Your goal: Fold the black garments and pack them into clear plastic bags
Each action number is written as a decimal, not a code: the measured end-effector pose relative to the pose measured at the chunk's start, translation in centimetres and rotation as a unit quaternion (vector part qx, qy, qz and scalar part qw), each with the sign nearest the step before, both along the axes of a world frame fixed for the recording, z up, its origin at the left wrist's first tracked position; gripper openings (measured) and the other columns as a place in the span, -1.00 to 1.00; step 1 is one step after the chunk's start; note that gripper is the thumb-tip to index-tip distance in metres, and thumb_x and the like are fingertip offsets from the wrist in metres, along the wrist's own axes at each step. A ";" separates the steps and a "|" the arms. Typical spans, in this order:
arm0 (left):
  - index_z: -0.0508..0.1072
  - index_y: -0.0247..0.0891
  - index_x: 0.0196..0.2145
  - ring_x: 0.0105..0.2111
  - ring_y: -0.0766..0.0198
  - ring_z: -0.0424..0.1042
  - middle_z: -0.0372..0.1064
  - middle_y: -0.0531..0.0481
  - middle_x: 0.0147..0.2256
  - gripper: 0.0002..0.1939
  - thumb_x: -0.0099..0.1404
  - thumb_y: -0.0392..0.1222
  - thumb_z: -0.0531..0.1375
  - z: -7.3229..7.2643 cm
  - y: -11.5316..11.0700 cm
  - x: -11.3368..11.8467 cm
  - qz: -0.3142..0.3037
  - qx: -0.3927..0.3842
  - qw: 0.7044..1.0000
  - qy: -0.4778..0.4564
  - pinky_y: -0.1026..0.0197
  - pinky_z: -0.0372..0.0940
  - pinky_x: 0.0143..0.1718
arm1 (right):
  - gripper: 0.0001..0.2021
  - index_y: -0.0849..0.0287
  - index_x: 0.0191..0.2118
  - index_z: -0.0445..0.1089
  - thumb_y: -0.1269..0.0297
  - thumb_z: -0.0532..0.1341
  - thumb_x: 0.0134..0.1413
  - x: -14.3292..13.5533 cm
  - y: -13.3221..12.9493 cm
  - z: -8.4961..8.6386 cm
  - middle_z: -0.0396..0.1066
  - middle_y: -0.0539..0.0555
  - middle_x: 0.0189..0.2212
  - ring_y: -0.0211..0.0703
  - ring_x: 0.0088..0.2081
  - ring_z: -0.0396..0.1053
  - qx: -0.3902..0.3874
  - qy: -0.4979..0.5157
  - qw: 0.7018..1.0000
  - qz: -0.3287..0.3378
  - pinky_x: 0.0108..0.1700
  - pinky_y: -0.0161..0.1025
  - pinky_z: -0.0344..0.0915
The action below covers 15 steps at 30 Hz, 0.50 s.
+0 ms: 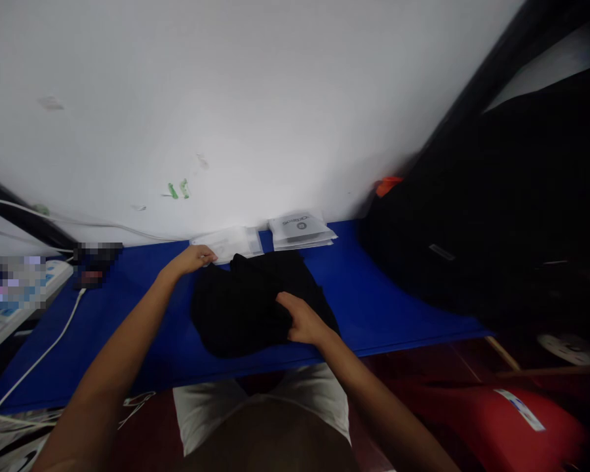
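Note:
A black cloth (255,308) lies bunched on the blue table cover (373,295), near its front edge. At the cloth's upper left corner is my left hand (196,257), its fingers closed on the dark fabric beside the white plastic bags. My right hand (299,319) rests on the right part of the cloth, the fingers partly hidden against or in its folds, so its grip is unclear.
Flat white bags (229,244) and a stack of printed bags (302,229) lie along the wall. A large black mass (482,216) covers the right side. At the left are a white power strip (54,278) and a white cable (54,344). Something red (535,426) sits low at the right.

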State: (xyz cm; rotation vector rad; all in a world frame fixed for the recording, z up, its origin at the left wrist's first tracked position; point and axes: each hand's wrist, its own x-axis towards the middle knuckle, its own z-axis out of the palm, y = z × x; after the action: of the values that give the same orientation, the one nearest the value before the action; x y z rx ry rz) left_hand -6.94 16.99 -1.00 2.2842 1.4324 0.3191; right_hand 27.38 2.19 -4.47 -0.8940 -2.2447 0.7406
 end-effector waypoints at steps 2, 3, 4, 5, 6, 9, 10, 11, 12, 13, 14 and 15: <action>0.55 -0.24 -0.33 -0.26 0.18 0.50 0.55 -0.07 -0.27 -0.74 0.23 -0.04 0.13 0.4 -0.1 0.1 -0.001 0.002 1.000 0.012 0.19 0.34 -0.18 | -0.71 0.13 -0.27 0.26 0.43 0.22 -0.24 0.0 0.0 -0.1 0.34 0.04 -0.32 -0.08 -0.30 0.34 0.000 -0.003 1.000 0.000 -0.24 -0.18 0.30; 0.54 -0.24 -0.35 -0.27 0.18 0.49 0.55 -0.08 -0.28 -0.77 0.22 -0.08 0.14 0.6 -0.2 0.1 0.000 0.006 1.000 0.020 0.19 0.34 -0.19 | -0.70 0.13 -0.25 0.26 0.43 0.22 -0.24 0.1 0.0 -0.2 0.34 0.04 -0.32 -0.07 -0.30 0.34 -0.001 -0.003 1.000 -0.001 -0.24 -0.18 0.30; 0.53 -0.24 -0.37 -0.28 0.18 0.49 0.55 -0.08 -0.29 -0.79 0.21 -0.10 0.15 0.8 -0.2 0.2 0.001 0.011 1.000 0.029 0.19 0.33 -0.20 | -0.69 0.13 -0.24 0.27 0.43 0.22 -0.24 0.1 0.0 -0.2 0.35 0.04 -0.31 -0.07 -0.29 0.34 -0.002 -0.003 1.000 -0.002 -0.23 -0.17 0.30; 0.53 -0.24 -0.38 -0.30 0.18 0.49 0.54 -0.08 -0.31 -0.81 0.21 -0.13 0.15 0.9 -0.2 0.2 0.002 0.019 0.999 0.038 0.19 0.32 -0.21 | -0.68 0.13 -0.24 0.27 0.43 0.22 -0.24 0.1 0.0 -0.3 0.35 0.04 -0.31 -0.07 -0.29 0.34 -0.004 -0.004 1.000 -0.003 -0.22 -0.17 0.31; 0.52 -0.24 -0.39 -0.32 0.17 0.48 0.53 -0.08 -0.33 -0.82 0.22 -0.14 0.14 1.1 -0.3 0.3 0.004 0.029 0.998 0.048 0.18 0.32 -0.22 | -0.68 0.13 -0.23 0.27 0.43 0.22 -0.24 0.1 0.0 -0.2 0.35 0.05 -0.31 -0.06 -0.28 0.35 -0.006 -0.004 1.000 -0.005 -0.21 -0.16 0.31; 0.50 -0.26 -0.28 -0.33 0.14 0.46 0.50 -0.11 -0.34 -0.79 0.28 -0.17 0.08 1.6 -1.1 0.9 0.016 0.067 0.995 0.072 0.14 0.30 -0.24 | -0.64 0.13 -0.19 0.28 0.43 0.22 -0.24 0.1 0.0 0.0 0.37 0.08 -0.26 -0.02 -0.23 0.36 -0.006 -0.001 1.000 -0.003 -0.18 -0.13 0.32; 0.48 -0.27 -0.21 -0.31 0.12 0.46 0.49 -0.13 -0.30 -0.77 0.31 -0.18 0.05 1.8 -1.6 1.2 0.022 0.080 0.994 0.075 0.12 0.30 -0.23 | -0.63 0.13 -0.18 0.27 0.43 0.22 -0.24 0.2 0.0 0.1 0.37 0.08 -0.25 -0.01 -0.21 0.36 -0.005 0.001 1.000 -0.001 -0.16 -0.12 0.32; 0.46 -0.26 -0.14 -0.28 0.11 0.46 0.47 -0.15 -0.24 -0.74 0.34 -0.19 0.02 2.1 -2.1 1.6 0.026 0.095 0.992 0.079 0.12 0.30 -0.22 | -0.62 0.13 -0.17 0.27 0.43 0.22 -0.24 0.2 0.0 0.2 0.37 0.10 -0.23 0.01 -0.19 0.36 -0.005 0.005 1.000 0.003 -0.14 -0.11 0.32; 0.44 -0.25 -0.10 -0.25 0.11 0.45 0.45 -0.16 -0.18 -0.73 0.36 -0.22 0.00 2.4 -2.7 1.9 0.024 0.113 0.990 0.085 0.12 0.30 -0.21 | -0.61 0.13 -0.16 0.26 0.44 0.22 -0.24 0.2 -0.1 0.3 0.37 0.11 -0.20 0.02 -0.16 0.36 -0.004 0.012 1.000 0.008 -0.11 -0.10 0.32; 0.43 -0.23 -0.08 -0.22 0.11 0.45 0.42 -0.16 -0.12 -0.71 0.37 -0.25 -0.03 2.7 -3.4 2.3 0.015 0.134 0.987 0.093 0.13 0.31 -0.21 | -0.61 0.12 -0.16 0.26 0.44 0.22 -0.24 0.2 -0.1 0.4 0.37 0.13 -0.16 0.03 -0.12 0.36 -0.004 0.022 1.000 0.015 -0.09 -0.08 0.32; 0.43 -0.22 -0.08 -0.20 0.13 0.44 0.39 -0.15 -0.08 -0.70 0.37 -0.28 -0.04 3.0 -4.0 2.8 -0.001 0.158 0.982 0.102 0.14 0.32 -0.20 | -0.62 0.12 -0.18 0.24 0.44 0.22 -0.24 0.2 -0.1 0.4 0.37 0.15 -0.12 0.05 -0.09 0.35 -0.005 0.035 0.999 0.021 -0.06 -0.07 0.31; 0.43 -0.22 -0.09 -0.17 0.14 0.43 0.37 -0.15 -0.08 -0.70 0.37 -0.31 -0.05 3.3 -4.7 3.2 -0.020 0.184 0.977 0.109 0.15 0.32 -0.18 | -0.63 0.11 -0.19 0.22 0.44 0.22 -0.24 0.2 -0.1 0.4 0.37 0.17 -0.07 0.06 -0.05 0.35 -0.008 0.050 0.998 0.029 -0.04 -0.05 0.30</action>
State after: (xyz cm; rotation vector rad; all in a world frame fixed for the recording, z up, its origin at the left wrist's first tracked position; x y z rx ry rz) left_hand -3.72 12.26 2.27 2.7141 1.5337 0.3557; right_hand 27.57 2.05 -4.03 -0.7864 -2.1873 0.8130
